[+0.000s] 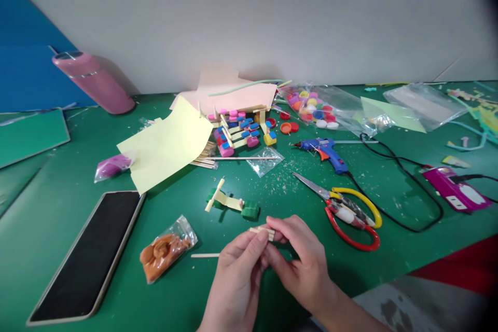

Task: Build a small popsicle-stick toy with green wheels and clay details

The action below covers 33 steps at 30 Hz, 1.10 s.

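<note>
Several short pale wooden sticks (266,230) are pinched side by side between my two hands, low in the middle of the head view. My left hand (240,264) has its thumb pressed on them. On their right end, the fingers of my right hand (301,254) are closed too. Just beyond the hands stands a small green model (231,201) made of a pale strip, a stick crossbar and green pieces at both ends. Another thin stick (205,256) lies on the table, its right end hidden by my left hand.
Right of my hands lie scissors (342,207) and a blue glue gun (322,153) wired to a purple power socket (455,188). Leftward are a bag of orange clay (165,249) and a phone (89,254). Colourful models (241,135), yellow paper (171,140) and bottle caps (311,106) lie behind.
</note>
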{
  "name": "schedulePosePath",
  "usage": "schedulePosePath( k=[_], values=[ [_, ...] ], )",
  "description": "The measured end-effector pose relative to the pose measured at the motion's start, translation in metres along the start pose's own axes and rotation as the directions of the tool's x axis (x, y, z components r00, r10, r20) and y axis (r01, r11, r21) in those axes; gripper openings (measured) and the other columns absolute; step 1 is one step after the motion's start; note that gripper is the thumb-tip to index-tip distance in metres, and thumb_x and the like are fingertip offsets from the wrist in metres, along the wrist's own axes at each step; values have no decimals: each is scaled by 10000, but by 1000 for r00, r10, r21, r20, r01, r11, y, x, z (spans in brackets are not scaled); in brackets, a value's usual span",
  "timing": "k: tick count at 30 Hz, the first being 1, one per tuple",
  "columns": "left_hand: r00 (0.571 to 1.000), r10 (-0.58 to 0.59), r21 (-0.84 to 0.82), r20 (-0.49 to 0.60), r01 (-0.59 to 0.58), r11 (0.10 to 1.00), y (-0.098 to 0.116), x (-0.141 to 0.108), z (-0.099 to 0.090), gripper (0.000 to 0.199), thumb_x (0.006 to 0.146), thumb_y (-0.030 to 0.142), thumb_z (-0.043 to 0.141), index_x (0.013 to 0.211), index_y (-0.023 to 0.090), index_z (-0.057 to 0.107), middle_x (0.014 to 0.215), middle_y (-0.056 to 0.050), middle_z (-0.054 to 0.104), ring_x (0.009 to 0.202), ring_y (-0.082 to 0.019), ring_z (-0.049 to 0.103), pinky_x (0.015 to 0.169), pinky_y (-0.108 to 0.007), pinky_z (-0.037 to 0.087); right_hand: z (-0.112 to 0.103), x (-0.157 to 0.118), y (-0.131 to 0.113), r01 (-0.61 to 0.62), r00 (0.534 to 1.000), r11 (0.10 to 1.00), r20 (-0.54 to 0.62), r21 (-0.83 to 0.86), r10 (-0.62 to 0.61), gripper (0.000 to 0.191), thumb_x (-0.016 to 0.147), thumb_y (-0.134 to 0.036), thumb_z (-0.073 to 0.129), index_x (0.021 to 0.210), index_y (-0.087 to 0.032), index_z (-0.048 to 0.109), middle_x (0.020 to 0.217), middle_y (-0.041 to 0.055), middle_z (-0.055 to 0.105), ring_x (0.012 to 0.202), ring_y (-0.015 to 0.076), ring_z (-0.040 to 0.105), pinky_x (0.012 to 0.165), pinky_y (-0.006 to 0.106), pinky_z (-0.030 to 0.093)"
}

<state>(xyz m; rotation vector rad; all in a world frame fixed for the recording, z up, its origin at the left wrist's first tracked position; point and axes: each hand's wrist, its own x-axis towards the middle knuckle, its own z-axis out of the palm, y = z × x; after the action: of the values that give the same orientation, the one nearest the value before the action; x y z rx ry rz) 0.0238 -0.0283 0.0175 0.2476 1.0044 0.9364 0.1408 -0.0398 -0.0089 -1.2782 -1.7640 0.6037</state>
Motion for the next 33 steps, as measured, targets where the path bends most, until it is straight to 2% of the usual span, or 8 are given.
schedulePosePath(
  k=[5, 8, 11, 17, 22, 27, 30, 33],
  values=[
    [999, -27, 14, 28, 27, 1000, 1, 0, 1, 134, 633, 247, 735, 646, 119, 699, 576, 9, 531, 550, -69, 406, 527, -162, 380, 0, 0, 1, 13, 997, 1000, -81, 18, -12, 245, 800, -113, 565, 1028, -201, 542, 792, 28, 588, 706, 160, 527, 624, 286, 445],
    [997, -44, -22, 57, 45, 999, 1, -2, 3, 127, 641, 216, 727, 723, 120, 712, 629, -8, 564, 564, -72, 418, 538, -167, 394, 1, 1, -1, 11, 993, 1000, -114, 17, -10, 215, 797, -101, 562, 991, -193, 552, 760, 18, 565, 687, 147, 520, 610, 267, 443],
    [997, -34, -32, 68, 37, 999, 0, -4, 2, 105, 651, 207, 717, 712, 121, 713, 625, -6, 565, 566, -72, 421, 546, -168, 398, 2, 2, -2, -1, 992, 1000, -129, 25, 4, 186, 795, -98, 561, 954, -193, 558, 765, 18, 567, 689, 142, 523, 606, 256, 446],
    [994, 90, 71, 69, -95, 993, -3, -3, -3, 125, 662, 232, 710, 754, 150, 728, 738, -31, 641, 594, -81, 446, 562, -169, 397, 2, 1, -1, -1, 991, 1000, -130, 26, 4, 296, 794, -123, 574, 1081, -179, 530, 798, 33, 591, 701, 151, 536, 613, 264, 466],
    [985, 159, 181, 62, -168, 969, -3, -6, -2, 143, 654, 250, 720, 784, 193, 732, 751, -19, 653, 687, -123, 528, 646, -196, 436, 0, 1, 1, 21, 991, 1000, -132, 21, -18, 231, 797, -110, 577, 1007, -204, 562, 841, 31, 623, 730, 146, 552, 619, 249, 471],
    [985, 162, 177, 63, -170, 969, -4, -9, 0, 295, 630, 248, 745, 918, 201, 705, 850, -47, 688, 841, -186, 598, 775, -251, 454, 0, 2, 1, 28, 989, 1000, -142, 6, -27, 196, 788, -100, 578, 961, -191, 565, 799, 27, 613, 705, 140, 546, 616, 254, 470],
    [987, 155, 143, 37, -158, 977, -5, -9, 0, 468, 616, 235, 758, 1066, 198, 636, 909, -70, 686, 818, -178, 607, 719, -242, 473, 0, 4, 1, 2, 984, 1000, -176, 0, -2, 169, 783, -104, 587, 932, -180, 564, 763, 19, 585, 670, 128, 536, 595, 242, 467],
    [988, 158, 127, -2, -156, 980, -5, -8, -3, 556, 624, 234, 752, 1145, 192, 565, 849, -60, 670, 685, -137, 584, 596, -216, 459, -2, 5, 2, -31, 980, 999, -194, 18, 34, 169, 782, -113, 592, 933, -184, 566, 772, 17, 572, 672, 126, 530, 588, 235, 465]
  ],
)
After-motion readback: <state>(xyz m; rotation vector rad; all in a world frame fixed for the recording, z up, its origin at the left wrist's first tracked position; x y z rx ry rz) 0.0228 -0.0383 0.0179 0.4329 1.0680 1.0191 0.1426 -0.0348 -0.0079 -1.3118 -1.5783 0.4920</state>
